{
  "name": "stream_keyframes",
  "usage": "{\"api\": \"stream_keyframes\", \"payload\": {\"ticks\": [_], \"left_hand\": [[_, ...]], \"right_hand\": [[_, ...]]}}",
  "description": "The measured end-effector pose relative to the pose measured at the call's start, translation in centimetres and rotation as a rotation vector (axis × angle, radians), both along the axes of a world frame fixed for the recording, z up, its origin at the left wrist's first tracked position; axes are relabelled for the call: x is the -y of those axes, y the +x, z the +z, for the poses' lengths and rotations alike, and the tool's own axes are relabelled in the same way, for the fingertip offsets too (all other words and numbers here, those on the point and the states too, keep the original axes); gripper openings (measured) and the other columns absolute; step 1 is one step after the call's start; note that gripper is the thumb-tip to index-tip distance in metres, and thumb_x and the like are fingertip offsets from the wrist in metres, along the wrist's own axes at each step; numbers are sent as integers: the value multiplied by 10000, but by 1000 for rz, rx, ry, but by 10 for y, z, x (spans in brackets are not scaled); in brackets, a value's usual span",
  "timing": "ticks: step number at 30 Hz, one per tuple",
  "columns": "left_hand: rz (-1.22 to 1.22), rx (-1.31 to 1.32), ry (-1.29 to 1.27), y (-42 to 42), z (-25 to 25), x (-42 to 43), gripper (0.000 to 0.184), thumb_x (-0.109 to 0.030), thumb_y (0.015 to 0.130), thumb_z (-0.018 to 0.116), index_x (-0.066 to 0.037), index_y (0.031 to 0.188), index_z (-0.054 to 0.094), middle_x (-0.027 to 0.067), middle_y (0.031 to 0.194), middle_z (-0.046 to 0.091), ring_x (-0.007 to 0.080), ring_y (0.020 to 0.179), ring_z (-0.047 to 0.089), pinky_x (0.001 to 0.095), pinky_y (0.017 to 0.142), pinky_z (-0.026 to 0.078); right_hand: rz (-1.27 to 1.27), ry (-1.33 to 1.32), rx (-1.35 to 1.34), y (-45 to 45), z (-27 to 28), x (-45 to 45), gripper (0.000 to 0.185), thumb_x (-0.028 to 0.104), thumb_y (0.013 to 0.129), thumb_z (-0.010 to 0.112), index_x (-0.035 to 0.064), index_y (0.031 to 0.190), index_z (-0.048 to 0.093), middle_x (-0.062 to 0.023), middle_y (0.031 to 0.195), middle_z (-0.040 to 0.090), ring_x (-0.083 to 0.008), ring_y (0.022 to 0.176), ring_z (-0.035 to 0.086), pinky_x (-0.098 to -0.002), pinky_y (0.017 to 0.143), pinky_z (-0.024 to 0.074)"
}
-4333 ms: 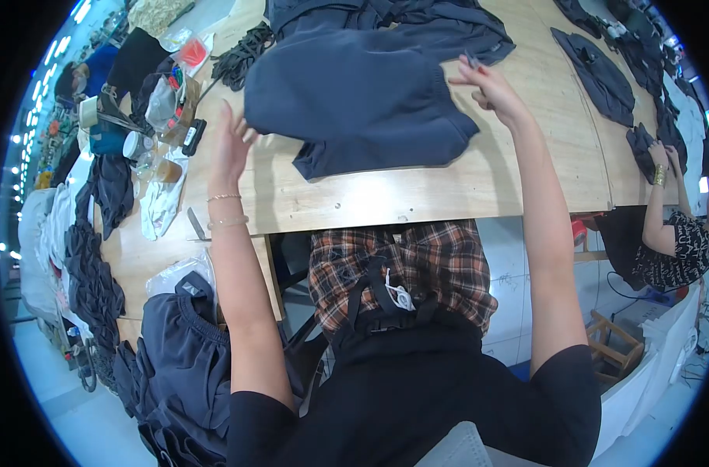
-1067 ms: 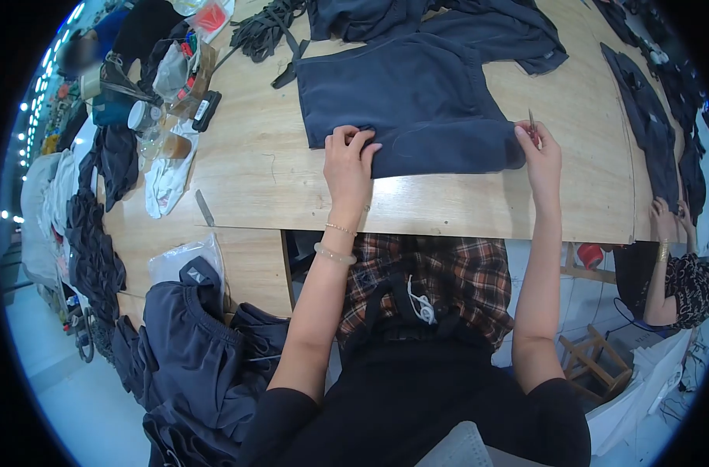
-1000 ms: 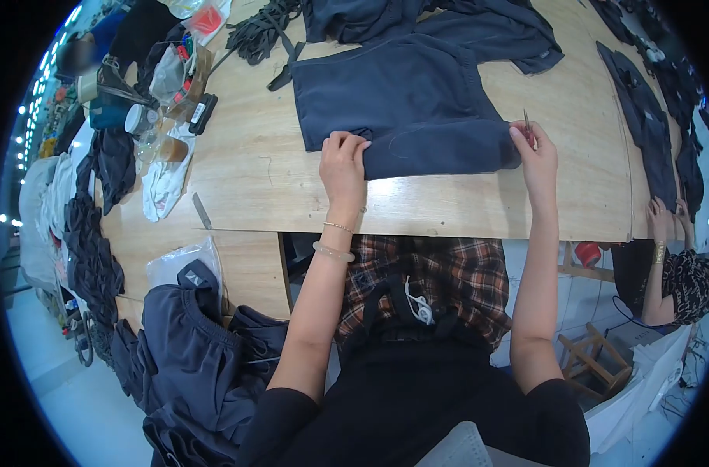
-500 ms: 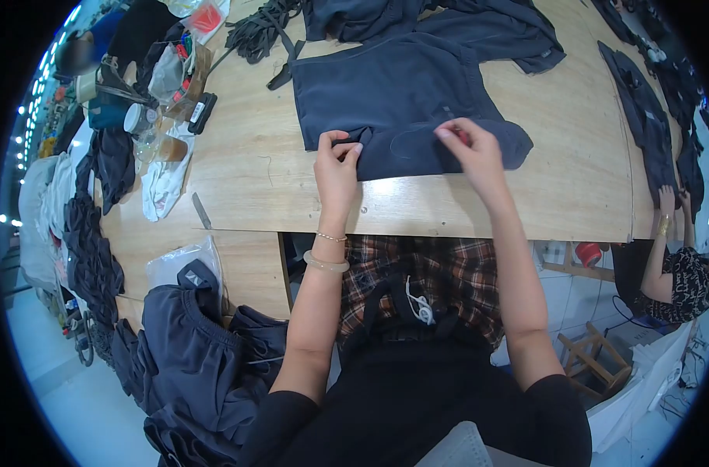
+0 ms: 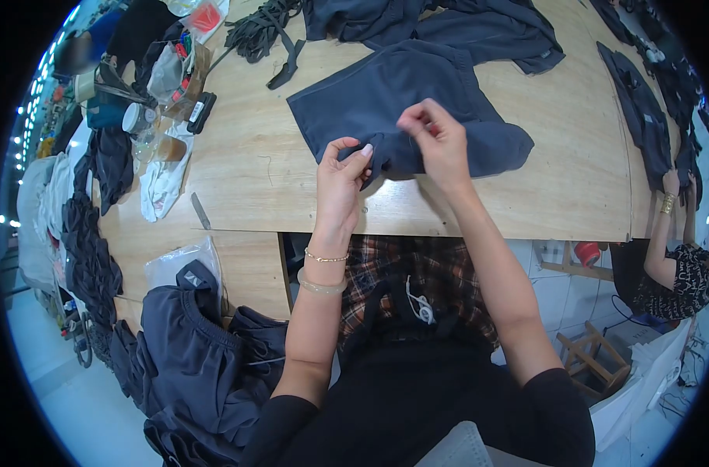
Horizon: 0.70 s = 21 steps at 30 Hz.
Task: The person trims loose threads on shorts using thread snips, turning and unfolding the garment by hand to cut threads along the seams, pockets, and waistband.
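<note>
A dark blue-grey cloth garment (image 5: 417,78) lies on the wooden table in front of me, its near edge bunched up. My left hand (image 5: 343,167) pinches that near edge between thumb and fingers, lifting it slightly. Above the cloth, just to the right, my right hand (image 5: 442,144) is raised with its fingertips pressed together. Motion blurs those fingertips, and whatever is in them is too small or hidden to name.
More dark garments (image 5: 479,35) lie at the back beside a bundle of dark strips (image 5: 257,31). Jars (image 5: 140,118) and a box (image 5: 195,74) stand left; a blade-like tool (image 5: 201,211) lies nearer. Garments (image 5: 187,335) pile lower left. Another person (image 5: 673,280) works far right.
My right hand has moved left, towards my left hand. The garment's left part has shifted and turned, and its near edge is more bunched at my left hand.
</note>
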<state>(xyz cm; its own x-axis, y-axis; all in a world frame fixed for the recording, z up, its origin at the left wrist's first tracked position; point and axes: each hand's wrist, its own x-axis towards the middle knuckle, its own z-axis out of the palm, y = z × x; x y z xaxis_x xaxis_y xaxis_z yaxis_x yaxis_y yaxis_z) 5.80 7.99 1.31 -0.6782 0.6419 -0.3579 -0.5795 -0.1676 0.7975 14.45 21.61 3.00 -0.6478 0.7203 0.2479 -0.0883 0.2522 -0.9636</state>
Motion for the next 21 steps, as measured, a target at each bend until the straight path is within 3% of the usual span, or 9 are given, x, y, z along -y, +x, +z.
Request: {"api": "stream_keyframes", "payload": {"ticks": [2, 5, 7, 11, 15, 17, 21], "left_hand": [[-2, 1, -1, 0, 2, 1, 234, -72, 901, 687, -75, 1055, 510, 29, 841, 672, 56, 699, 546, 197, 653, 435], [-8, 32, 5, 1, 6, 0, 235, -70, 899, 687, -79, 1054, 510, 26, 838, 670, 55, 698, 545, 197, 649, 431], [-21, 46, 18, 2, 9, 0, 237, -72, 899, 688, -82, 1055, 510, 23, 833, 667, 54, 695, 542, 196, 647, 428], [-47, -8, 6, 2, 11, 2, 214, -78, 901, 688, -88, 1034, 520, 8, 813, 655, 47, 684, 531, 192, 642, 417], [-31, -120, -75, -2, 9, 5, 197, -83, 902, 687, -85, 1033, 541, -4, 800, 649, 44, 677, 526, 196, 644, 417], [-39, -102, -79, -2, 10, 6, 190, -76, 906, 679, -78, 1054, 558, -8, 819, 652, 42, 678, 525, 188, 639, 413], [-19, -15, -14, -1, 12, 6, 206, -65, 912, 666, -76, 1088, 560, -6, 848, 657, 37, 685, 531, 172, 629, 405]], "right_hand": [[-7, -228, -37, 5, 7, -7, 87, 35, 879, 652, -14, 826, 604, 24, 757, 542, -39, 716, 466, -205, 665, 396], [63, -139, -30, 9, 9, -15, 67, 21, 860, 667, -17, 842, 615, 8, 797, 558, -53, 722, 494, -204, 680, 408], [200, 73, 28, 8, 15, -7, 70, 7, 840, 679, -24, 873, 625, -19, 840, 568, -90, 722, 533, -203, 702, 424], [290, 146, 2, 1, 3, -3, 89, 13, 848, 673, -29, 889, 606, -20, 876, 547, -87, 720, 514, -192, 666, 397], [242, 137, 96, 0, 26, -7, 106, 31, 850, 675, -27, 893, 598, -49, 822, 533, -134, 725, 499, -255, 680, 421], [192, -107, 2, 0, 29, -11, 136, 60, 848, 691, -17, 894, 588, -38, 809, 504, -119, 713, 464, -257, 665, 404], [251, -30, 107, 6, 30, -15, 152, 89, 848, 699, -14, 904, 602, -29, 811, 484, -103, 727, 467, -261, 678, 408]]}}
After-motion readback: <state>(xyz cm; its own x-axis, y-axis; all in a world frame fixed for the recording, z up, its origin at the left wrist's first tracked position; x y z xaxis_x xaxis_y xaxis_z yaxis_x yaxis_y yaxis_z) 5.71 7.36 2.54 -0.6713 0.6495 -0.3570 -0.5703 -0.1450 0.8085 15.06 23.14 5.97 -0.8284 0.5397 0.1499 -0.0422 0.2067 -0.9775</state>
